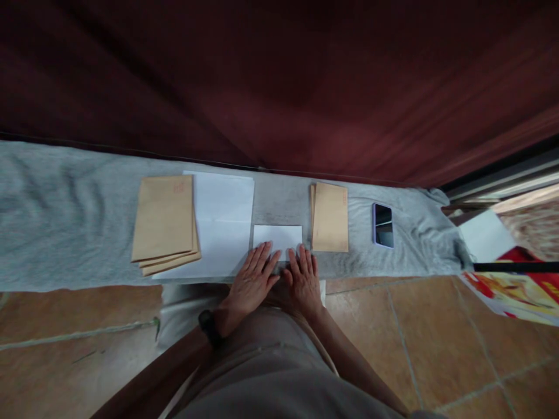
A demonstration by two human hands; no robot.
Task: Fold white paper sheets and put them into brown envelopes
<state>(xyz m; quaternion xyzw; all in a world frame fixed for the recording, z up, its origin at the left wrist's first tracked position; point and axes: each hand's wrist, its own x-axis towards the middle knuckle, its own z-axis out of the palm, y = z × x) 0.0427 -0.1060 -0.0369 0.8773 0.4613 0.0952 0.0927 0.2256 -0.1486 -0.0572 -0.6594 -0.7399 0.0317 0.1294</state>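
The whole upper part of the frame is filled by a dark red curtain-like cloth (279, 87). Along the bottom, tan floor tiles (367, 326) are seen on both sides. A long, narrow surface covered in grey cloth (282, 198) is stretched across the middle from the left edge to the right. At bottom centre, the person's dull-coloured clothing (271, 372) is seen from above. Left of centre, large white sheets (225, 227) are laid flat, their left side overlapped by a fanned pile of brown envelopes (162, 218). At the right edge, below the surface, a red and yellow printed item (519, 288) is partly shown. Right of centre, a smaller stack of brown envelopes (331, 218) is placed, slightly misaligned. Just below the centre, the left hand (252, 281) and right hand (304, 284) are held palms down, a little apart, with fingers extended and slightly spread and nothing pinched. By their fingertips the lower edge of a small white paper (278, 234) is covered; whether it is folded cannot be told. Farther right, a phone (383, 225) is laid on the cloth. A dark wristband (209, 327) is worn on the left wrist.
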